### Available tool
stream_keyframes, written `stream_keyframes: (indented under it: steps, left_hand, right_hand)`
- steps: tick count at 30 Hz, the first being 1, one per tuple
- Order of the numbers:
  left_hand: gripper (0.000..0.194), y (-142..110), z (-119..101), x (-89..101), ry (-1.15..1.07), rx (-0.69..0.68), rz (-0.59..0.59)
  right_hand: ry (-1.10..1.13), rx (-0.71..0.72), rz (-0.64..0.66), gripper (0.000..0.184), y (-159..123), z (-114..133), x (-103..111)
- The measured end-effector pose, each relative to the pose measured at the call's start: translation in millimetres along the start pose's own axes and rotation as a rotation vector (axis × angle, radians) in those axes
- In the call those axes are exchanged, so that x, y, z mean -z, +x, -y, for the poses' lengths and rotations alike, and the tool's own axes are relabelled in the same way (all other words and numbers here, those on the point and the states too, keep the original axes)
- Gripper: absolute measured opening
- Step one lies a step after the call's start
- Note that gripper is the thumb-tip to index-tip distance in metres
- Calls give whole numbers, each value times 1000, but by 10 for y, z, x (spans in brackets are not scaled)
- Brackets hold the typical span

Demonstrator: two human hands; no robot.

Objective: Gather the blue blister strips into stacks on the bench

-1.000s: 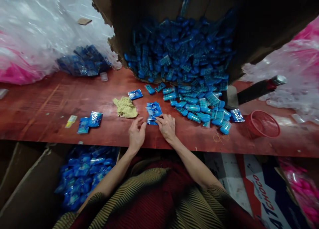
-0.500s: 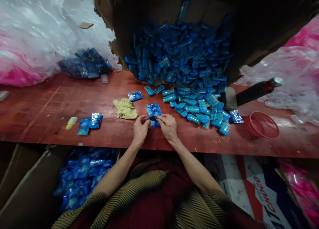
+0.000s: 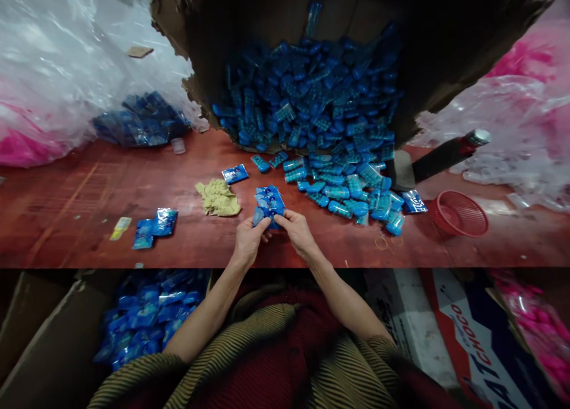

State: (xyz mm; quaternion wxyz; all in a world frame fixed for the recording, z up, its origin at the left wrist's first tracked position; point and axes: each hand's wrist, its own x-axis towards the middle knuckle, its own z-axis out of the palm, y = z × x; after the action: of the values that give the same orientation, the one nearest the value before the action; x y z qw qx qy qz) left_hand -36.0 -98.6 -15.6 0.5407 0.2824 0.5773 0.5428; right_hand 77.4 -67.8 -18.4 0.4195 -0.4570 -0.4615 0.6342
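My left hand (image 3: 247,241) and my right hand (image 3: 298,232) both grip a small stack of blue plastic packets (image 3: 267,203), held just above the red-brown table (image 3: 80,189) near its front edge. The fingertips of both hands pinch the lower end of the stack. A heap of blue filled packets (image 3: 342,186) spills out of a torn cardboard box (image 3: 307,94) just behind and to the right of my hands. A crumpled beige cloth (image 3: 218,197) lies left of the stack.
Two blue packets (image 3: 154,227) and a yellow slip (image 3: 120,227) lie at the left. A red mesh basket (image 3: 461,214), rubber bands (image 3: 385,242) and a dark-handled tool (image 3: 439,158) sit at the right. A box of blue packets (image 3: 146,317) stands below the table.
My left hand closed on the packet stack beside my right, and both lifted it slightly off the table toward me. The view shifted a little.
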Motion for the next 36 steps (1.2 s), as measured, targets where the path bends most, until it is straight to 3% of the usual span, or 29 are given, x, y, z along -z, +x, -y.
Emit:
stream_keyframes:
  steps: [6,14,21,24,26,28,30,36]
  left_hand:
    - [21,-35,77,-147,-54,32,-167]
    - [25,6,83,-280,-34,15,-257]
    - [38,-54,-16,-167,-207,156,29]
    - [32,-53,-35,-102,-259,226,19]
    - [25,-64,-40,-81,-316,317,17]
    - [19,-87,-49,-76,-379,402,-4]
    - [13,-113,-67,-80,-440,468,-22]
    - [17,-134,-115,-63,-523,588,-22]
  right_hand:
    - [-210,68,-128,25,-41,-98,-51]
    - [-479,177,-229,28,-111,-78,-51]
    - [-447,227,-140,37,-126,-32,96]
    - [-650,296,-100,41,-101,80,260]
    - [-929,336,-221,32,-31,151,426]
    - [-1211,254,-369,22,73,190,597]
    - [-1406,161,-411,22,175,191,718]
    - [-1527,191,-304,19,234,88,696]
